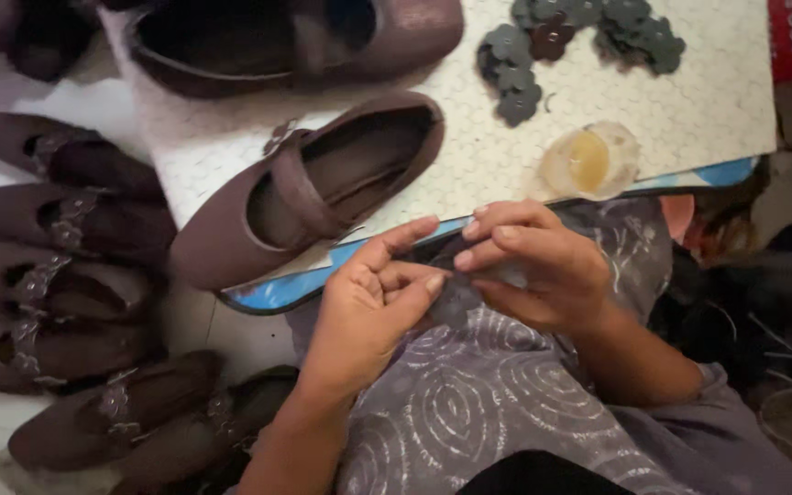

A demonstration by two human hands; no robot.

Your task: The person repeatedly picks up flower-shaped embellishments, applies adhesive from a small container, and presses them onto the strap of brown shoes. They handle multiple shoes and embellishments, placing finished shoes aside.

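I see both hands working over the lap. The left hand and right hand pinch one small dark flower trim between their fingertips, just below the board edge. One brown shoe lies on the board with a trim at its strap. Loose flower trims are piled at the far edge, beside a small glue dish. Finished shoes with decorated straps line the floor. By my judgement, several pairs are done and more trims remain.
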